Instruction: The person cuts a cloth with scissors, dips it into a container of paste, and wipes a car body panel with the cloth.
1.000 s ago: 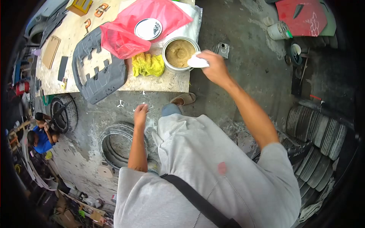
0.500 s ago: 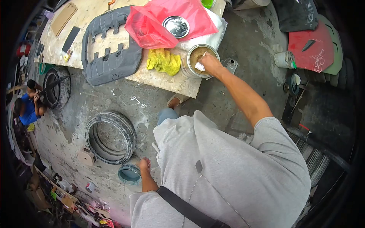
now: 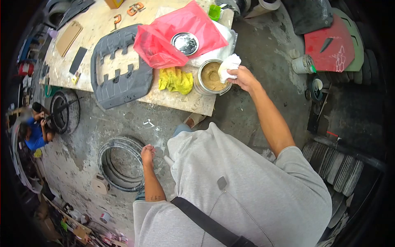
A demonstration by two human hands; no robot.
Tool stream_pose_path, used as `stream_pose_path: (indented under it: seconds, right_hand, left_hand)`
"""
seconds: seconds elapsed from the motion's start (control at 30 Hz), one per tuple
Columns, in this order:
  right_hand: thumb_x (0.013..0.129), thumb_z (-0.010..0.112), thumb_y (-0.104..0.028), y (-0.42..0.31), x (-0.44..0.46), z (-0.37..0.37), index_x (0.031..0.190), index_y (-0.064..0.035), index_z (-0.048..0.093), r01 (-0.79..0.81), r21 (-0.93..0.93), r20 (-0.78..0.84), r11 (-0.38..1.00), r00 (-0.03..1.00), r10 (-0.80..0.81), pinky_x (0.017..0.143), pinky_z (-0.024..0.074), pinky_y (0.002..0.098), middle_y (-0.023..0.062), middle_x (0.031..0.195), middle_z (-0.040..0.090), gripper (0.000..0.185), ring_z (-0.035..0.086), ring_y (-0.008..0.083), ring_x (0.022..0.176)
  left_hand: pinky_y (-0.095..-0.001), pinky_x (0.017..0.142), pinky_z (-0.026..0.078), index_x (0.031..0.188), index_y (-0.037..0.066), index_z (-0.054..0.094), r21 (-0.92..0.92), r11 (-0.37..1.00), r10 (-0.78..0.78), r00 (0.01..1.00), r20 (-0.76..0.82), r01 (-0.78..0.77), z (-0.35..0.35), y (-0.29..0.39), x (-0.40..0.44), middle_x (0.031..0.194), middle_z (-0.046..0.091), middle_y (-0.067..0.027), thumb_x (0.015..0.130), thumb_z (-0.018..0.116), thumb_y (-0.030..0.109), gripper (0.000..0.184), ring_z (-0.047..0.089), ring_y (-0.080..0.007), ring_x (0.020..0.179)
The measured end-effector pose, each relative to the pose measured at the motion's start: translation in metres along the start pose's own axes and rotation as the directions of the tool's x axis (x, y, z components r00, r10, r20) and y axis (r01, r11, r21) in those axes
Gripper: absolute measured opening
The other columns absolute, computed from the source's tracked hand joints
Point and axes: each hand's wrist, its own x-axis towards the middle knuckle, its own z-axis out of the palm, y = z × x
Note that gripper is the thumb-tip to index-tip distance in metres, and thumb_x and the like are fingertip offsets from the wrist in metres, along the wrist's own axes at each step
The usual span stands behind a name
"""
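Note:
My right hand (image 3: 246,79) pinches a crumpled white cloth or tissue (image 3: 228,68) at the right rim of an open metal can (image 3: 201,89). Inside the can is a tan paste (image 3: 212,76) with a rounded hollow in its surface. The can stands at the table corner beside a yellow rag (image 3: 176,80). Low on the left, my left hand (image 3: 147,154) hangs over the floor beside a tire-like ring (image 3: 108,144). Its fingers are curled in, and nothing shows in them.
On the wooden table (image 3: 181,103) lie a dark grey frame-like panel (image 3: 142,81), a red plastic sheet (image 3: 205,31), a round metal lid (image 3: 184,43) and orange clamps (image 3: 135,8). A person in blue (image 3: 36,133) crouches at far left near a tire (image 3: 66,112). Painted panels (image 3: 329,41) stand right.
My right hand has come up out of the can with the white cloth or tissue, uncovering the paste. My left hand has risen and moved slightly left, while the camera view has shifted.

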Motion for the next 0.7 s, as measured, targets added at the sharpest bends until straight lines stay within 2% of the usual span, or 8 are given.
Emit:
stream_pose_path:
  seconds: [0.23,0.3,0.37,0.43,0.53,0.57,0.63,0.7]
  right_hand:
    - [0.091,0.067,-0.010,0.020,-0.015,0.004,0.122,-0.0039,0.064,0.093,0.087,-0.149,0.992,0.986,-0.080,0.092,0.0542,0.0392,0.0112,0.119,0.069,0.031,0.065,0.0235,0.110]
    - [0.084,0.068,-0.007,0.030,-0.006,0.013,0.110,-0.0066,0.073,0.344,-0.608,-0.144,0.715,0.838,-0.526,0.091,0.0537,0.0386,0.0149,0.109,0.073,0.027,0.068,0.0269,0.103]
    - [0.079,0.064,-0.006,0.037,0.008,0.027,0.101,-0.0079,0.077,0.546,-0.782,0.043,0.300,0.528,-0.848,0.089,0.0535,0.0394,0.0160,0.103,0.074,0.025,0.068,0.0311,0.100]
    - [0.079,0.056,-0.003,0.037,0.025,0.047,0.101,-0.0117,0.075,0.555,-0.826,0.160,0.094,0.392,-0.906,0.085,0.0533,0.0440,0.0104,0.099,0.074,0.031,0.067,0.0327,0.096]
    - [0.080,0.058,-0.009,0.050,0.044,0.069,0.095,-0.0124,0.071,0.508,-0.861,0.324,-0.002,0.545,-0.773,0.088,0.0495,0.0407,0.0063,0.099,0.071,0.020,0.064,0.0262,0.107]
    - [0.080,0.058,-0.009,0.059,0.052,0.070,0.095,-0.0124,0.071,0.513,-0.858,0.322,0.006,0.547,-0.772,0.088,0.0495,0.0407,0.0063,0.099,0.071,0.020,0.064,0.0262,0.107]
    - [0.081,0.059,-0.011,0.078,0.067,0.071,0.094,-0.0147,0.070,0.475,-0.831,0.525,-0.289,0.497,-0.691,0.092,0.0463,0.0407,0.0045,0.101,0.069,0.017,0.062,0.0243,0.113]
    - [0.082,0.058,-0.012,0.075,0.065,0.073,0.093,-0.0157,0.071,0.473,-0.829,0.535,-0.298,0.518,-0.668,0.094,0.0451,0.0431,0.0042,0.102,0.069,0.017,0.061,0.0252,0.114]
  left_hand:
    - [-0.0268,0.063,0.045,0.114,0.010,0.064,0.129,0.991,-0.020,0.997,-0.070,0.029,0.009,0.046,0.020,0.095,0.068,-0.0005,0.097,0.061,0.029,0.025,0.063,-0.0119,0.079]
    - [-0.0272,0.063,0.046,0.114,0.011,0.064,0.141,0.989,-0.050,0.998,-0.035,0.054,0.011,0.039,0.024,0.095,0.068,-0.0006,0.097,0.061,0.029,0.025,0.063,-0.0121,0.079]
    - [-0.0276,0.064,0.046,0.114,0.011,0.064,0.139,0.987,-0.078,0.997,-0.003,0.078,0.016,0.031,0.023,0.095,0.068,-0.0006,0.097,0.061,0.028,0.025,0.063,-0.0122,0.079]
    - [-0.0270,0.063,0.046,0.114,0.010,0.064,0.182,0.973,-0.145,0.989,-0.005,0.143,0.025,0.027,0.013,0.094,0.068,-0.0005,0.096,0.061,0.028,0.026,0.062,-0.0121,0.078]
    - [-0.0260,0.062,0.046,0.114,0.009,0.064,0.159,0.981,-0.115,0.993,0.032,0.108,0.030,0.019,-0.006,0.093,0.068,-0.0005,0.096,0.062,0.027,0.025,0.062,-0.0117,0.076]
    - [-0.0260,0.062,0.046,0.114,0.009,0.064,0.164,0.980,-0.116,0.993,0.023,0.111,0.028,0.018,-0.012,0.093,0.068,-0.0005,0.096,0.062,0.027,0.025,0.062,-0.0117,0.076]
    - [-0.0247,0.061,0.045,0.113,0.008,0.063,0.141,0.988,-0.073,0.995,0.072,0.063,0.023,0.015,-0.025,0.093,0.068,-0.0013,0.096,0.062,0.025,0.024,0.062,-0.0118,0.076]
    - [-0.0244,0.060,0.044,0.113,0.007,0.063,0.149,0.986,-0.080,0.997,-0.006,0.080,0.015,0.011,-0.036,0.093,0.068,-0.0018,0.097,0.061,0.024,0.023,0.062,-0.0118,0.075]
